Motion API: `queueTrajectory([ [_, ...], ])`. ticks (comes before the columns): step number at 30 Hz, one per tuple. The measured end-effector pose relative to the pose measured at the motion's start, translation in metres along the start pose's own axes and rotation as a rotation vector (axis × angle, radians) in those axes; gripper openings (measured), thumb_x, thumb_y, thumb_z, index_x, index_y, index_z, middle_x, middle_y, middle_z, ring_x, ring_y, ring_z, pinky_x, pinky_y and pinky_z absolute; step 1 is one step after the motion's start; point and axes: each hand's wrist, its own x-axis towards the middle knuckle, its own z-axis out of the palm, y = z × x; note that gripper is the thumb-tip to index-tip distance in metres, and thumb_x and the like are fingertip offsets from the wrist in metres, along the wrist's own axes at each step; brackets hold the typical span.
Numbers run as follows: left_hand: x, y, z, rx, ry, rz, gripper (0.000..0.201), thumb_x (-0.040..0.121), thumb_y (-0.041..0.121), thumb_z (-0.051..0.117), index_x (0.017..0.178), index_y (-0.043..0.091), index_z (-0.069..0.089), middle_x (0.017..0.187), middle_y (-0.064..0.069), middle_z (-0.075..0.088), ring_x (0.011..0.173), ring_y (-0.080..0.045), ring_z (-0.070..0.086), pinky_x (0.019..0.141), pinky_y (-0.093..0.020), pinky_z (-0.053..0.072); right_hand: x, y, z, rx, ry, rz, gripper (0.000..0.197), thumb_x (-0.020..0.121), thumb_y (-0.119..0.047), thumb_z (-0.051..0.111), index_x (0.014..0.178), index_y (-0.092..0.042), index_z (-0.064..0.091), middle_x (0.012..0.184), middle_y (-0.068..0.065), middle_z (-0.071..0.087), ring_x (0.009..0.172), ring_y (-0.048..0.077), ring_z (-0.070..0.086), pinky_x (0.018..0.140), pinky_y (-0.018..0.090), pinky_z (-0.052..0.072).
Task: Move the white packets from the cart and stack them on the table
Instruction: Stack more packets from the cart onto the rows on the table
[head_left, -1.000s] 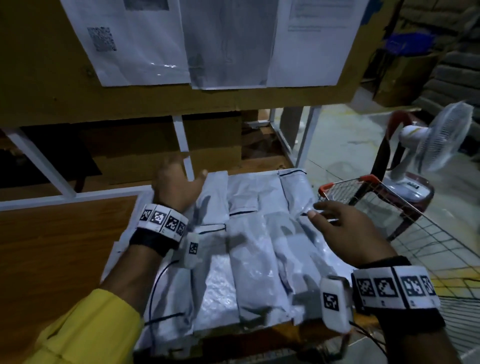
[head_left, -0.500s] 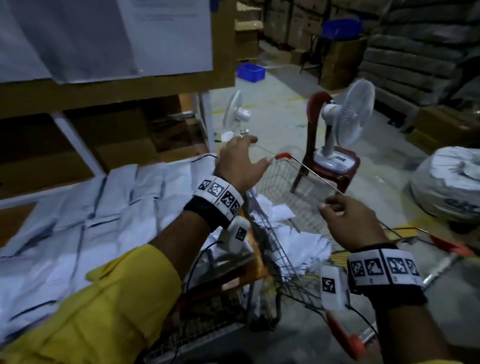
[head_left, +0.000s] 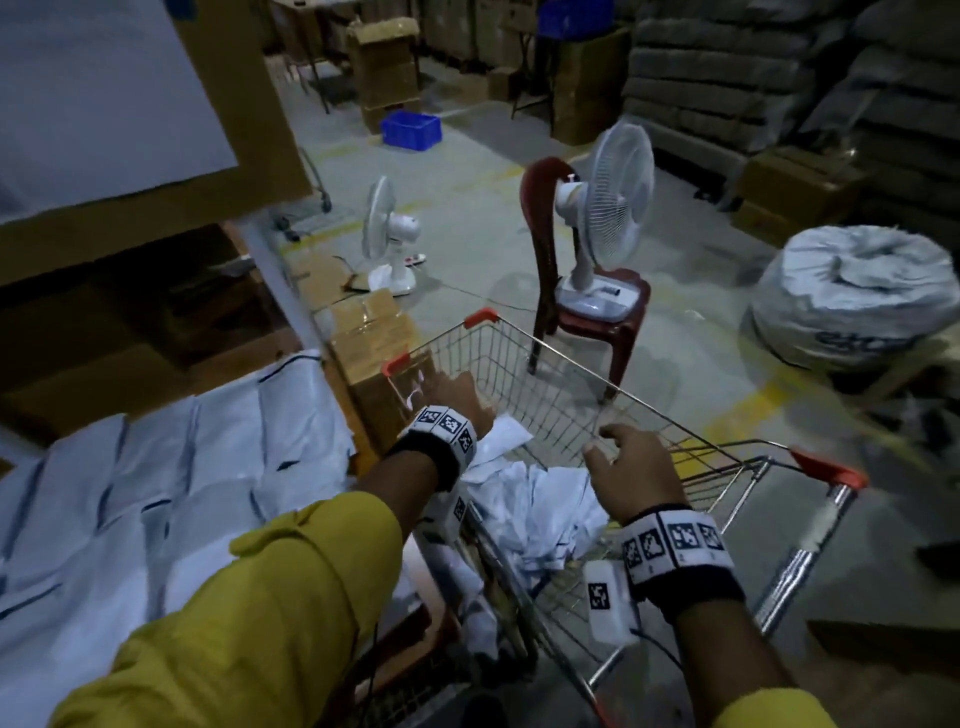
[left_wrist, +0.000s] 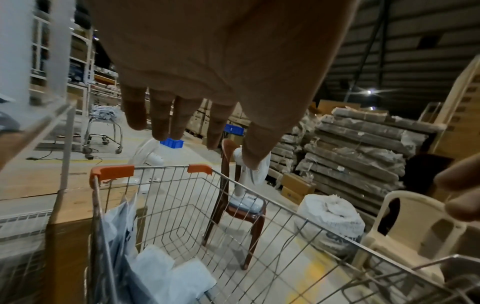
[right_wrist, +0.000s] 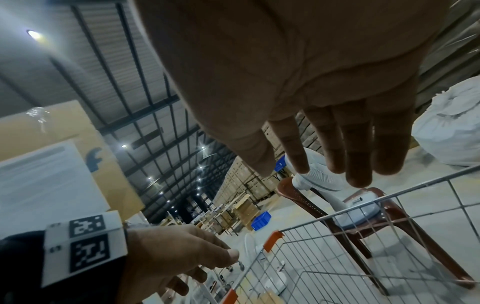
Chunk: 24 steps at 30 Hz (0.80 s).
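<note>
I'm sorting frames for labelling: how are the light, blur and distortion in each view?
Head view: dim, bluish, packets in the cart readable. Left wrist view: left hand close and soft, left edge smeared, straight lines bowed. Right wrist view: right hand soft, ceiling lamps flare.

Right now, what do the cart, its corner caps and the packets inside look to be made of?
The cart looks like shiny metal wire: a thin silvery grid that you can see the floor through. Its corner caps look like matte orange plastic, smooth and moulded. The packets look like thin white plastic film, crumpled and faintly glossy; they could be coated paper, since the dim light leaves that open.
</note>
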Motion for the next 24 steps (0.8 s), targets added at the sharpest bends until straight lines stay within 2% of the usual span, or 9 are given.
queueTrajectory([
  [4,0.052,0.014,0.014,0.133,-0.044,0.078,0.054,0.079,0.057,0.063,0.118,0.020,0.061,0.122,-0.012,0.065,0.111,-0.035,0.061,0.096,-0.048,0.050,0.046,0.010,0.022,0.010,0.013,0.048,0.044,0.096,-0.037,0.059,0.133,-0.014,0.061,0.133,0.013,0.059,0.121,0.032,0.057,0.097,0.037,0.047],
  [10,0.117,0.020,0.070,0.233,-0.172,0.155,0.063,0.091,0.058,0.053,0.138,0.017,0.051,0.136,-0.011,0.060,0.120,-0.033,0.058,0.100,-0.043,0.047,0.123,0.029,0.065,0.013,-0.068,0.137,0.040,0.096,-0.035,0.058,0.130,-0.014,0.061,0.129,0.013,0.059,0.115,0.032,0.060,0.095,0.039,0.051],
  [14,0.157,0.020,0.120,0.439,-0.167,0.156,0.057,0.086,0.063,0.037,0.128,0.030,0.058,0.133,-0.002,0.059,0.125,-0.027,0.050,0.105,-0.053,0.028,0.178,0.053,0.104,-0.023,-0.162,0.163,0.041,0.097,-0.035,0.056,0.134,-0.017,0.059,0.137,0.011,0.052,0.120,0.030,0.058,0.100,0.038,0.049],
  [16,0.165,0.011,0.147,0.474,-0.218,0.100,0.072,0.081,0.067,0.024,0.139,0.031,0.048,0.145,-0.003,0.048,0.136,-0.027,0.039,0.111,-0.056,0.017,0.195,0.067,0.124,-0.055,-0.202,0.177,0.040,0.099,-0.035,0.053,0.135,-0.019,0.057,0.141,0.009,0.047,0.124,0.029,0.056,0.102,0.038,0.047],
  [17,0.171,0.004,0.164,0.480,-0.240,0.033,0.078,0.083,0.069,0.021,0.147,0.029,0.040,0.153,-0.005,0.040,0.142,-0.029,0.032,0.116,-0.059,0.002,0.203,0.076,0.136,-0.068,-0.224,0.186,0.039,0.099,-0.035,0.051,0.134,-0.019,0.056,0.140,0.009,0.047,0.125,0.029,0.055,0.103,0.039,0.046],
  [18,0.175,-0.001,0.177,0.503,-0.270,-0.006,0.074,0.088,0.067,0.027,0.150,0.028,0.037,0.157,-0.006,0.036,0.146,-0.032,0.027,0.115,-0.059,-0.015,0.210,0.085,0.148,-0.087,-0.244,0.192,0.039,0.099,-0.036,0.049,0.134,-0.019,0.056,0.140,0.009,0.048,0.126,0.029,0.053,0.105,0.039,0.044],
  [19,0.179,-0.006,0.189,0.542,-0.304,0.002,0.065,0.093,0.061,0.035,0.148,0.028,0.041,0.156,-0.006,0.039,0.146,-0.033,0.027,0.113,-0.059,-0.024,0.214,0.096,0.163,-0.113,-0.270,0.202,0.041,0.099,-0.038,0.047,0.134,-0.020,0.056,0.140,0.009,0.049,0.128,0.029,0.052,0.107,0.040,0.042],
  [21,0.181,-0.011,0.207,0.568,-0.399,0.022,0.050,0.097,0.051,0.046,0.141,0.027,0.051,0.150,-0.007,0.047,0.144,-0.034,0.032,0.118,-0.063,-0.007,0.217,0.116,0.193,-0.177,-0.331,0.213,0.047,0.099,-0.040,0.043,0.141,-0.020,0.050,0.145,0.011,0.048,0.135,0.031,0.045,0.113,0.043,0.036],
  [24,0.179,-0.014,0.234,0.590,-0.516,0.012,0.044,0.103,0.037,0.047,0.145,0.024,0.046,0.152,-0.012,0.042,0.142,-0.034,0.033,0.115,-0.063,0.019,0.208,0.138,0.239,-0.263,-0.445,0.196,0.064,0.099,-0.045,0.045,0.154,-0.016,0.029,0.159,0.018,0.027,0.145,0.036,0.027,0.118,0.044,0.029],
])
